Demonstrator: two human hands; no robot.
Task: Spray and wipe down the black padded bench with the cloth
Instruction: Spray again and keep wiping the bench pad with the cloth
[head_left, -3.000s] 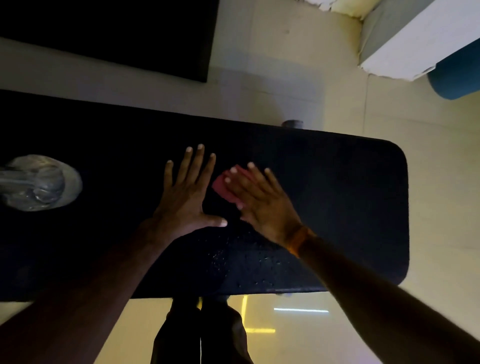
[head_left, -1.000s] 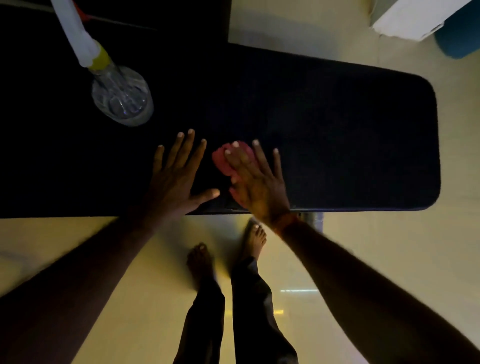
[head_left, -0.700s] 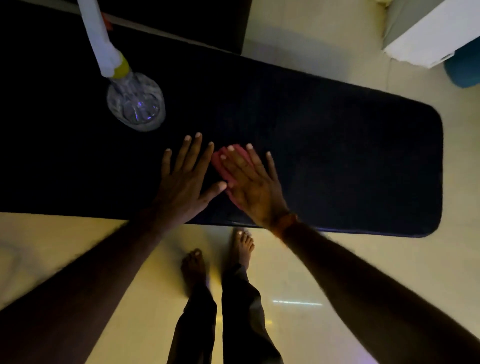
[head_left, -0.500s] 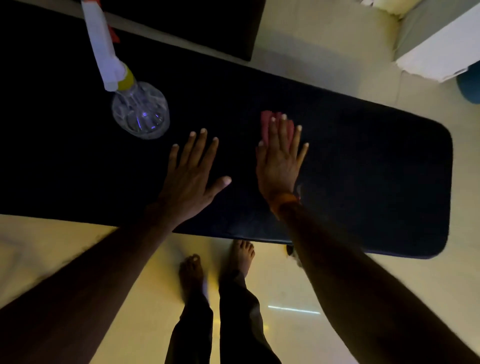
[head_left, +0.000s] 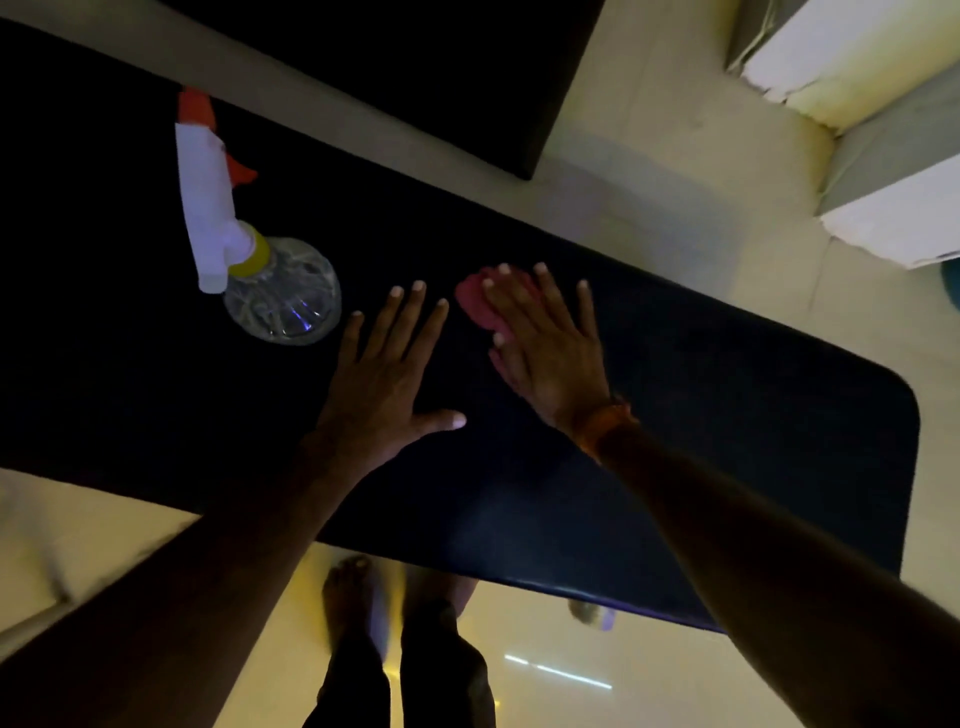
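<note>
Head view. Cloth (head_left: 474, 307), pink and bunched, is pinned on the black padded bench (head_left: 727, 441) under the right hand (head_left: 550, 358). It is seen poking out at 10 o'clock from the palm, touching the underside of the fingertips (head_left: 503, 271). Right fingers are held straight and spread, pressed down on the cloth, not curled round it.

Left hand (head_left: 387, 387) is laid flat on the bare pad at 9 o'clock of the right hand, just beside it, with fingers straight and splayed; nothing is held. Cloth is touched by the right hand only, so that hand is the nearer one. Left fingertips are near the cloth but apart.

Bench long axis is set from 10 o'clock to 4 o'clock across the frame, and its rounded end is seen at 4 o'clock of the cloth, well apart. Spray bottle (head_left: 283, 299) is stood on the pad at 9 o'clock of the left fingertips, near, untouched.

Wiping is judged under way. Next stroke is judged best taken along the long axis toward 4 o'clock. Whether that stretch is already wiped cannot be told in the dim light.
</note>
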